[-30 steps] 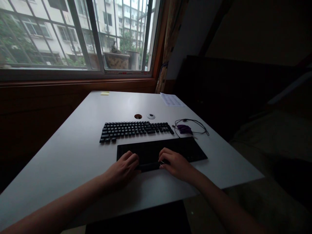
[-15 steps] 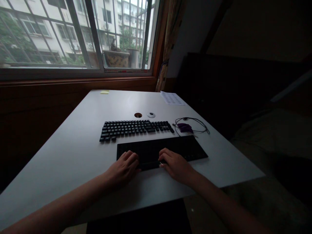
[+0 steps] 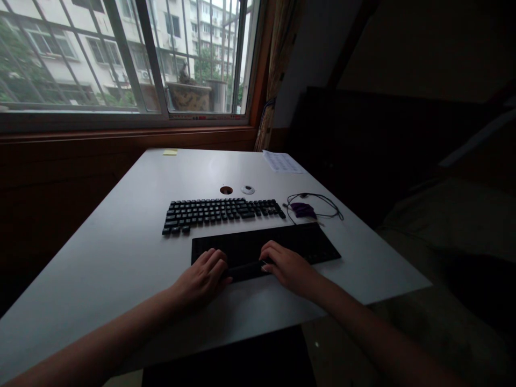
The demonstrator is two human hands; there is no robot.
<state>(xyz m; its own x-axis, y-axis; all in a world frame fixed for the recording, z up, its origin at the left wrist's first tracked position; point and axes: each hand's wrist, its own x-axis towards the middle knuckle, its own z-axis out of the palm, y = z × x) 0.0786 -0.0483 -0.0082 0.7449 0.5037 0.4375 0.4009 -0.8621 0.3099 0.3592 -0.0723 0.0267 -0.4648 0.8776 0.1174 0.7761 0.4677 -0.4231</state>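
Observation:
A black keyboard base lies slightly askew near the desk's front. Between my hands, at its front edge, runs a long dark bar, which looks like a spacebar keycap. My left hand is closed on the bar's left end, fingers curled over the base. On the other end, my right hand is closed with thumb and fingers pinched; a small pale glint shows at its fingertips. The dim light hides whether the bar is seated on the base. Behind the base, loose black keycaps lie in keyboard-shaped rows.
The white desk holds a purple object beside a looped cable at right. Farther back are a cable hole, its round white cover, a printed sheet and a yellow sticky note.
The whole view has shifted slightly, so the desk sits a little farther left. Both hands stay at the keyboard base's front edge, and the dark bar between them shows more clearly.

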